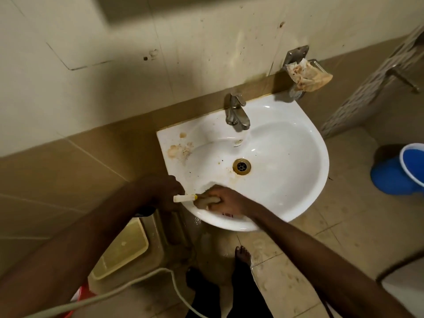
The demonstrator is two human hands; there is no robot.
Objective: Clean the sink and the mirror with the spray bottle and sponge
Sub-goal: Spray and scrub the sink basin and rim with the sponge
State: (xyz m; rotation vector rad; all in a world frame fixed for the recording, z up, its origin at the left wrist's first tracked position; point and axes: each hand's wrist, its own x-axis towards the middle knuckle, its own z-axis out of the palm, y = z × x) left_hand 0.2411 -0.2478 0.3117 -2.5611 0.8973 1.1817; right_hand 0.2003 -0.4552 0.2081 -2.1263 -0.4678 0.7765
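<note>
A white sink hangs on the wall, with brown stains on its left rim and around the drain. My right hand presses a pale sponge against the near-left inside of the basin. My left hand is just left of the sink rim, closed around the spray bottle. Only the bottle's cream nozzle with a yellow tip shows, pointing toward the sponge. The two hands almost touch. I cannot make out the mirror.
A metal faucet stands at the back of the sink. A wall soap holder with a stained cloth is at the upper right. A blue bucket sits on the floor to the right. A beige tank and a white hose lie below left, and my bare foot is under the sink.
</note>
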